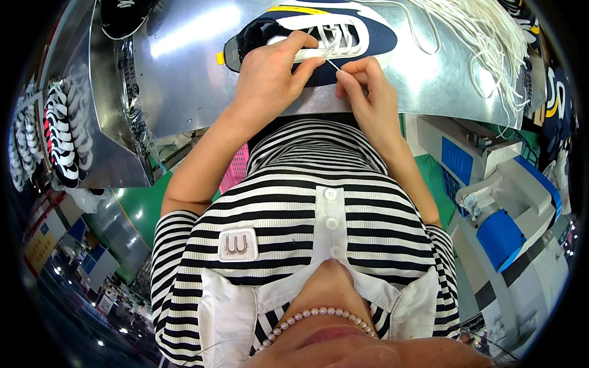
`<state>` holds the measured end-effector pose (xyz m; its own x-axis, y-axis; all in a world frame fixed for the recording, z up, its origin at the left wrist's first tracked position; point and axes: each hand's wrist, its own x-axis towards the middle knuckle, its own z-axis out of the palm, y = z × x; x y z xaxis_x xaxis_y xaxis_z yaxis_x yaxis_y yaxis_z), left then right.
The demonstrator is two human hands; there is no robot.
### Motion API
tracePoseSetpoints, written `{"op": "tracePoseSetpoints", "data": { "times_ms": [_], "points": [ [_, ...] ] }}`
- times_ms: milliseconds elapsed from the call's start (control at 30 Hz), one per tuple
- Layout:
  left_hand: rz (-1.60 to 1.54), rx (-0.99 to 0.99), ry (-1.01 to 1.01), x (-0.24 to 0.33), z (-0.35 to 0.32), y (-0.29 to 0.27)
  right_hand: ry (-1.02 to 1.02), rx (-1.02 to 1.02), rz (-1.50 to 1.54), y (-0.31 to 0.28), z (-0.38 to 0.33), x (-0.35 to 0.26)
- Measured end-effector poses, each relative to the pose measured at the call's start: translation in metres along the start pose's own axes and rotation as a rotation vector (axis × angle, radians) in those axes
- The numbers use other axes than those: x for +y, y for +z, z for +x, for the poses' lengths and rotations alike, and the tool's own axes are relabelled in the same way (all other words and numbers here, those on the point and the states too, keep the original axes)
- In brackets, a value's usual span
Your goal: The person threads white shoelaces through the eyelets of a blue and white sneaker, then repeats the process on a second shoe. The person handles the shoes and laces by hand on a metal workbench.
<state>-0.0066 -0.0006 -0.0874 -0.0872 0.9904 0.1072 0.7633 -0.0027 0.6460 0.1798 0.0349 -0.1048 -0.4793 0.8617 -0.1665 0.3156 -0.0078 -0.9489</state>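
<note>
A navy sneaker with white and yellow trim lies on the metal tabletop, its toe to the right and its dark collar to the left. White laces cross its front in several rows. My left hand rests over the shoe's opening, thumb and index finger at the near row of eyelets; its other fingers are hidden. Just to the right, my right hand pinches a thin white shoelace end between thumb and forefinger. That end runs taut from beside my left thumb.
A pile of loose white laces spreads over the table's right end. At the far left stands a black shoe. Stacked shoe parts sit beyond the metal table's left edge. A grey-and-blue machine stands low on the right.
</note>
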Motion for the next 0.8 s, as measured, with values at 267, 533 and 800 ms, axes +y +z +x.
{"op": "tracePoseSetpoints", "data": {
  "times_ms": [267, 533, 800],
  "points": [
    [0.007, -0.030, 0.220, 0.003, -0.006, 0.002, 0.166, -0.098, 0.091, -0.001, 0.016, -0.008],
    [-0.037, -0.021, 0.170, 0.000, -0.011, 0.004, -0.031, -0.080, -0.269, -0.022, -0.001, -0.009],
    [-0.023, -0.373, 0.093, 0.006, -0.001, -0.016, -0.347, 0.349, -0.042, -0.026, 0.062, 0.025]
  ]
}}
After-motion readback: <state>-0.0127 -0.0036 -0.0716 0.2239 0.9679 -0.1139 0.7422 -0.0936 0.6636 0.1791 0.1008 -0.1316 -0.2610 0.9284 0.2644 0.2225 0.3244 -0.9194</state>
